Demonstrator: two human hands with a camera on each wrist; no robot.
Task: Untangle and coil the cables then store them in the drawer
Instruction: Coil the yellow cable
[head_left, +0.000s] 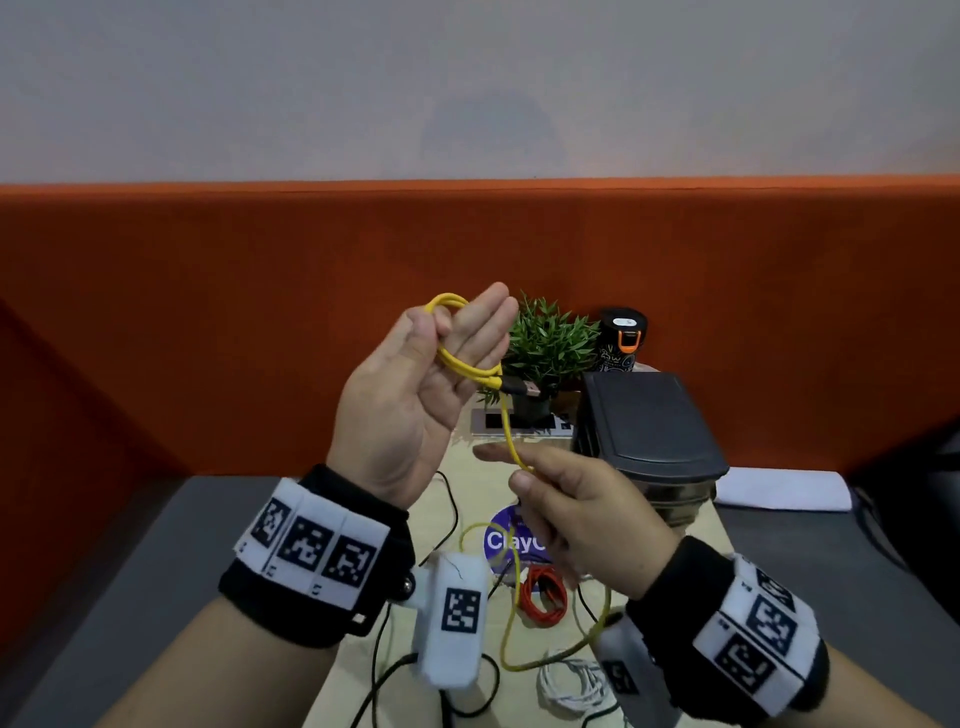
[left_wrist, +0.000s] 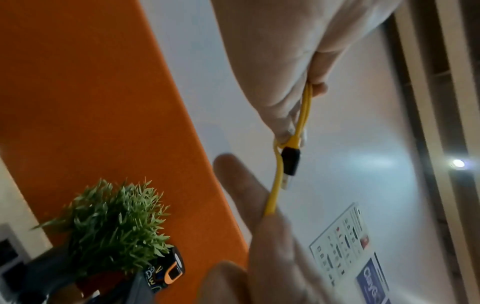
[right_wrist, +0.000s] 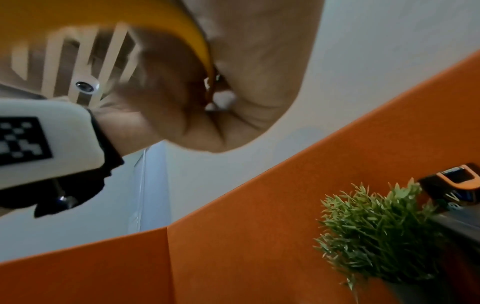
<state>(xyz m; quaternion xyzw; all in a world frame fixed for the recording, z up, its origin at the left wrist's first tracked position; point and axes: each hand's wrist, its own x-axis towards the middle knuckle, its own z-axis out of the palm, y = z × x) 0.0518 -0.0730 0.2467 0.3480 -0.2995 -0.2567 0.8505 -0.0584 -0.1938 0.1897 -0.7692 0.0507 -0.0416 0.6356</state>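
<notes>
My left hand (head_left: 415, 395) is raised with its palm toward me. Its thumb and fingers hold a few loops of the yellow cable (head_left: 470, 370), whose black USB plug (head_left: 519, 387) sticks out to the right. In the left wrist view the yellow cable (left_wrist: 304, 115) and its plug (left_wrist: 291, 160) hang from the fingers. Just below, my right hand (head_left: 576, 512) pinches the free strand of the cable, which trails down onto the table. The yellow cable (right_wrist: 193, 35) shows only as a blur in the right wrist view. A black drawer unit (head_left: 649, 426) stands at the right.
On the beige mat (head_left: 467, 467) lie a coiled red cable (head_left: 543, 597), a white cable (head_left: 571, 686) and a loose black cable (head_left: 384, 675). A potted plant (head_left: 550, 348) and a black-and-orange container (head_left: 623, 338) stand at the back before the orange partition (head_left: 208, 312).
</notes>
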